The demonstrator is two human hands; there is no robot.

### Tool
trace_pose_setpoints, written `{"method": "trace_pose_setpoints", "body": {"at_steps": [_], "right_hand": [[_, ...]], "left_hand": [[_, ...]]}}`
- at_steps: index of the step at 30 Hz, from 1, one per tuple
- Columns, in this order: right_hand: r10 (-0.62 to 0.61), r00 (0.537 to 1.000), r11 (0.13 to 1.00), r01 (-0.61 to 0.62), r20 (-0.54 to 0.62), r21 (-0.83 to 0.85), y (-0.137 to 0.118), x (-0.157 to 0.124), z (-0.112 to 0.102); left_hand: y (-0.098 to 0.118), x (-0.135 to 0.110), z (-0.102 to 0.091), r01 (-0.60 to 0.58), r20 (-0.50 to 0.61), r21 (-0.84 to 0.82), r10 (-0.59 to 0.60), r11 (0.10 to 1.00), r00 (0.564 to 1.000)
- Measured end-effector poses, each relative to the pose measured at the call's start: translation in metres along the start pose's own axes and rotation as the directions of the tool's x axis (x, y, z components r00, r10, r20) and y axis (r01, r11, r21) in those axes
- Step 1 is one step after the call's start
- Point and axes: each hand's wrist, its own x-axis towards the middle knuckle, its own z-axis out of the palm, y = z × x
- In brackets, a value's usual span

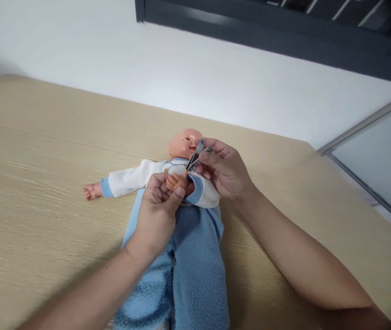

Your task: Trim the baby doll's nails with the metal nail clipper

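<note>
A baby doll [198, 256] in blue fleece trousers and a white top with blue cuffs lies on its back on the wooden table [37, 215]. Between its thumb and fingers, my left hand [159, 208] grips the doll's hand [179, 181], which is bent in over the chest. My right hand [228, 167] pinches a silver nail clipper [196, 155], its lever raised. The clipper's jaws are at the tip of one of the doll's fingers; whether they touch it I cannot tell. The doll's other arm [127, 180] stretches out to the left.
Behind the table's far edge stands a white wall [78, 50]. A dark frame [250, 39] with slats crosses the upper right. At the right is a metal-edged panel [381, 137], beyond the table's edge.
</note>
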Motion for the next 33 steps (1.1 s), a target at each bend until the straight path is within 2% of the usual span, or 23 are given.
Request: {"method": "trace_pose_setpoints", "body": {"at_steps": [7, 15, 33], "right_hand": [[-0.039, 0.999, 0.999, 0.038, -0.030, -0.015, 0.0015, -0.0019, 0.0007], [-0.011, 1.000, 1.000, 0.011, -0.022, -0.018, 0.0017, -0.0005, -0.0006], [-0.042, 0.999, 0.999, 0.041, -0.024, -0.016, 0.0035, -0.0005, -0.0012]], "left_hand": [[-0.0010, 0.0003, -0.0007, -0.007, 0.003, -0.008, 0.007, 1.000, 1.000], [0.0015, 0.0002, 0.0015, 0.004, -0.008, -0.025, -0.004, 1.000, 1.000], [0.0028, 0.0005, 0.0019, 0.011, -0.015, -0.034, -0.011, 0.999, 1.000]]}}
